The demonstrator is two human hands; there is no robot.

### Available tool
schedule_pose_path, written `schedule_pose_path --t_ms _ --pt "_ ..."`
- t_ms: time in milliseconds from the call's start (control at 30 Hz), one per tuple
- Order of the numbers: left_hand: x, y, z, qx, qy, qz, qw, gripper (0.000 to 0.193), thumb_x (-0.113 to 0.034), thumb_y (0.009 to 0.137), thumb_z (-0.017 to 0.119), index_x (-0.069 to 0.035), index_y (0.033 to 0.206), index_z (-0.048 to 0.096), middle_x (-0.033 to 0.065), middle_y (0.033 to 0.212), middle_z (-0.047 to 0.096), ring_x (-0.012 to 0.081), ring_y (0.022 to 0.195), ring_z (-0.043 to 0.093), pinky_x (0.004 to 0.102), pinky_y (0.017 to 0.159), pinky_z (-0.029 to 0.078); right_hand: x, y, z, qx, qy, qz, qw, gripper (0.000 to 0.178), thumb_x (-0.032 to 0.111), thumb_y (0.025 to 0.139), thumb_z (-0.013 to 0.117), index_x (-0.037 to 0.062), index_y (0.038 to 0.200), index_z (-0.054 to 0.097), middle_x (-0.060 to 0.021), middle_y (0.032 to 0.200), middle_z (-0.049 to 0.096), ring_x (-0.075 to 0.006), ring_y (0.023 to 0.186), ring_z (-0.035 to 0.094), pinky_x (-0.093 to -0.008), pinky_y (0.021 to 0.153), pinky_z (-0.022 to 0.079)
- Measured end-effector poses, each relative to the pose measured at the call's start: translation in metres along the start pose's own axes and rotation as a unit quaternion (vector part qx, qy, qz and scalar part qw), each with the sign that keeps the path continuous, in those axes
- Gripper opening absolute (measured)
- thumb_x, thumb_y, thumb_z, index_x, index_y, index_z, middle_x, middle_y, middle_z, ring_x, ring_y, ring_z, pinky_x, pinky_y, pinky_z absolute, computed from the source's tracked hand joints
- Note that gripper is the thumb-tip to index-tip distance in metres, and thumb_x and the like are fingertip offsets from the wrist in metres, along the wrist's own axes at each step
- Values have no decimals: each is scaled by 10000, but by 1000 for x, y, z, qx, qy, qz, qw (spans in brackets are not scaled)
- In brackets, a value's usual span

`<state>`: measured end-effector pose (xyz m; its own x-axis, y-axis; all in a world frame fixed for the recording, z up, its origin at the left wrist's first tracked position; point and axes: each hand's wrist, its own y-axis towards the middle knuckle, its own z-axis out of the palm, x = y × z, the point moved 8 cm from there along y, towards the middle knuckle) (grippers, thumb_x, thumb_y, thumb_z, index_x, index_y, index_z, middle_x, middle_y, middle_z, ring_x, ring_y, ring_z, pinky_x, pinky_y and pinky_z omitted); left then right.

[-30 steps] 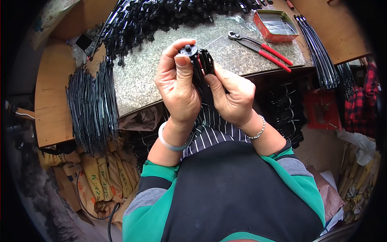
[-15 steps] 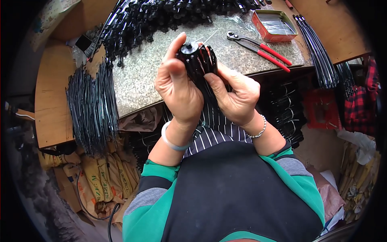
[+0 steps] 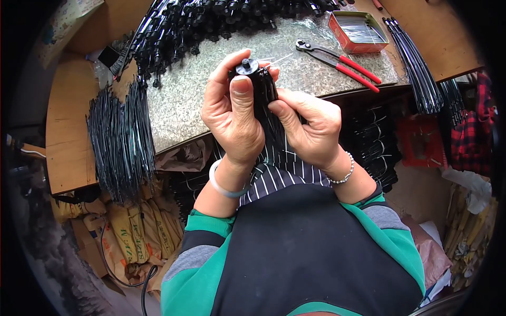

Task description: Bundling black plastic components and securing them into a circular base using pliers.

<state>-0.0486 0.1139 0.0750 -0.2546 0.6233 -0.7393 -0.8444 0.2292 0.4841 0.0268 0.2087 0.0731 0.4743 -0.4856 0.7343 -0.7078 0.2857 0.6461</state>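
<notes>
A bundle of thin black strips (image 3: 269,100), topped by a round black cap (image 3: 246,67) with a small stud, is held upright above the front edge of the bench. My left hand (image 3: 234,118) wraps around its upper end, thumb pressed just below the cap. From the other side, my right hand (image 3: 311,124) pinches the strips between thumb and forefinger. Thin whitish strands (image 3: 279,61) stick out behind the left fingertips; what they belong to is hidden. The bundle's lower end hangs down before my striped clothing.
Red-handled pincers (image 3: 340,67) lie on the speckled slab (image 3: 179,100) beside a red tin (image 3: 363,48) of thin pale strips. Black capped pieces (image 3: 211,23) are heaped at the back. Black rods lie in bunches at left (image 3: 121,137) and right (image 3: 416,68).
My left thumb has come down against the bundle below the cap. The strips sit closer together, and the cap has lowered slightly. My right hand still pinches the strips, a little lower.
</notes>
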Motion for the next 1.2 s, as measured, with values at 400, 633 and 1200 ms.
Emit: schedule_pose_path --t_ms 400,633,1200 --pt "-2 4 4 64 -36 -25 997 470 -337 906 489 47 1175 459 125 858 629 174 804 625 282 743 513 -10 6 0 -3 101 14 995 142 10 789 656 -67 903 622 -103 828 629 -137 762 587 -241 679 469" --pt "2 0 -1 38 -63 -39 997 445 -349 911 470 36 1134 474 130 847 625 192 800 629 295 728 524 -24 -3 8 -19 282 110 953 83 19 785 662 -33 842 631 -75 836 609 -123 766 560 -233 703 448" --pt "-2 16 13 116 -199 -104 968 629 -476 893 434 41 1249 378 147 892 586 189 789 606 285 720 512 -38 -32 46 120 268 254 922 467 484 854 533 18 872 524 -47 664 535 -89 581 516 -244 524 425"
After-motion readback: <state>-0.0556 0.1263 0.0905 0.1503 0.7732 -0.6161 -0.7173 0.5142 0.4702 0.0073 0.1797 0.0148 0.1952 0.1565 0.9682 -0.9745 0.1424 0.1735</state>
